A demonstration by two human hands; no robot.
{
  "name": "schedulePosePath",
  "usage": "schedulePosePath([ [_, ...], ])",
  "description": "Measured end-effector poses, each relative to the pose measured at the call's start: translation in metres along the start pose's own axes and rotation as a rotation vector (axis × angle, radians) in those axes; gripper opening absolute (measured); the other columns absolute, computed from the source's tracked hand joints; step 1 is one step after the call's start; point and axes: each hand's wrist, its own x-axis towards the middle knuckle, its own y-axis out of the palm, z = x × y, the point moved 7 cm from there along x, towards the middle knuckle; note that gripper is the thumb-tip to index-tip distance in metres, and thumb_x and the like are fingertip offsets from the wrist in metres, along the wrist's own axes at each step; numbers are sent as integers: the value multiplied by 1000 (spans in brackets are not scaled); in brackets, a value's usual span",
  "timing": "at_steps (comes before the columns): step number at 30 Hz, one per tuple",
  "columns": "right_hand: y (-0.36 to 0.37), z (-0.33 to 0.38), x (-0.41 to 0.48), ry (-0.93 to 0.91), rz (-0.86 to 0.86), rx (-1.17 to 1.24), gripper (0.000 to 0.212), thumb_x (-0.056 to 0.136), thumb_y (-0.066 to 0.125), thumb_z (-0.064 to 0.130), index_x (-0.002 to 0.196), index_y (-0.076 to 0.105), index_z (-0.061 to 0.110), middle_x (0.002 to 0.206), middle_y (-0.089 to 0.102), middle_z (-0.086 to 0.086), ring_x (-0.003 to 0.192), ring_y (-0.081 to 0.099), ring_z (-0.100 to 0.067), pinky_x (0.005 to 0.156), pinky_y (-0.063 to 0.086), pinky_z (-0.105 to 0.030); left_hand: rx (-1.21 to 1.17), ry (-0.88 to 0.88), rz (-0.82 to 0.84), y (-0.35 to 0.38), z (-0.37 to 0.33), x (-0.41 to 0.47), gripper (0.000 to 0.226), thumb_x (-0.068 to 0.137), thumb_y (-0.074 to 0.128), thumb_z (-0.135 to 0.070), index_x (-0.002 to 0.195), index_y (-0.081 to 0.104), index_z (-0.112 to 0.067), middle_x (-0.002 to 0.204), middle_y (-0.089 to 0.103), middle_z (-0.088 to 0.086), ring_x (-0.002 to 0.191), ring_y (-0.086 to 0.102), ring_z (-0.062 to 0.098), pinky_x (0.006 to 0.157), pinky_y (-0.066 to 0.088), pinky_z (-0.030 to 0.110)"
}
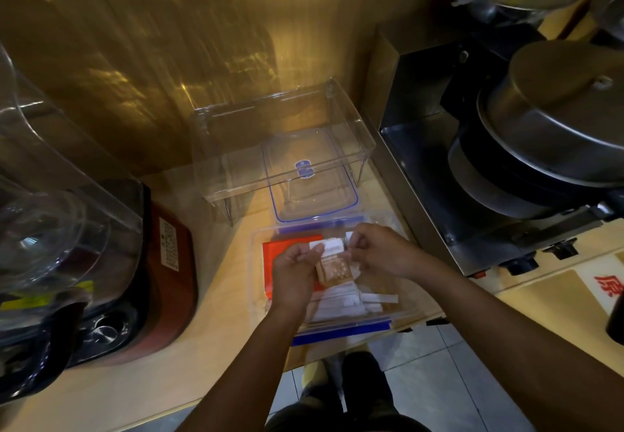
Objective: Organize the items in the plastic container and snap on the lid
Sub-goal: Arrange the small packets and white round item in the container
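Over clear plastic container (260,239), both hands (297,271) pinch packet (332,264).

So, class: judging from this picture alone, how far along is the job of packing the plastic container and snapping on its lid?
Done: a red packet and white sachets already lie in the open container. In hand: the left hand and right hand hold a small packet above it. Left: place it, then fit the lid, which lies apart behind the container.

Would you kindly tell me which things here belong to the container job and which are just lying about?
Job: plastic container, its lid, orange packet, white sachets, the small packet held by left hand and right hand.
Lying about: clear acrylic stand, steel pot, blender.
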Motion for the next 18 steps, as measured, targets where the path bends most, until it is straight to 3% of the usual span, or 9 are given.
schedulePosePath([
  [2, 6, -11, -4, 55, 125, -282, 4, 88, 58, 16, 86, 60, 19, 91, 66, -2, 76, 60, -12, 61, 44, -21, -41, -15, -26, -8, 2, 4, 18, 88, 58, -9, 73, 57, 0, 71, 63, 18, 64, 61, 28, 57, 54, 35],
  [5, 29, -30, -11, 111, 293, -618, 28, 93, 48, 25, 118, 57, 15, 118, 62, -9, 91, 57, -20, 75, 43, -29, -52, -13, -40, -18, 3, 10, 21, 87, 59, -9, 67, 61, -8, 61, 71, 4, 57, 68, 18, 47, 55, 26],
  [9, 51, -42, -8, 59, 270, -1051, 31, 95, 49, 28, 123, 56, 20, 129, 59, -5, 118, 54, -24, 99, 37, -34, -48, -11, -43, -21, 2, 12, 17, 86, 60, -10, 69, 61, -7, 64, 72, 4, 59, 69, 17, 51, 57, 27],
  [12, 55, -49, -2, -14, 296, -1093, 32, 96, 47, 25, 125, 54, 17, 129, 59, -7, 120, 53, -26, 101, 36, -35, -37, -15, -41, -23, 4, 11, 21, 86, 60, -11, 65, 60, -10, 66, 73, 3, 62, 70, 17, 53, 58, 28],
  [18, 55, -47, -8, -142, 326, -990, 27, 88, 58, 13, 114, 61, 6, 112, 67, -13, 102, 64, -32, 90, 51, -42, 36, 28, -58, -29, 4, 9, 17, 87, 60, -15, 71, 63, -10, 79, 72, 10, 74, 69, 27, 66, 58, 38],
])
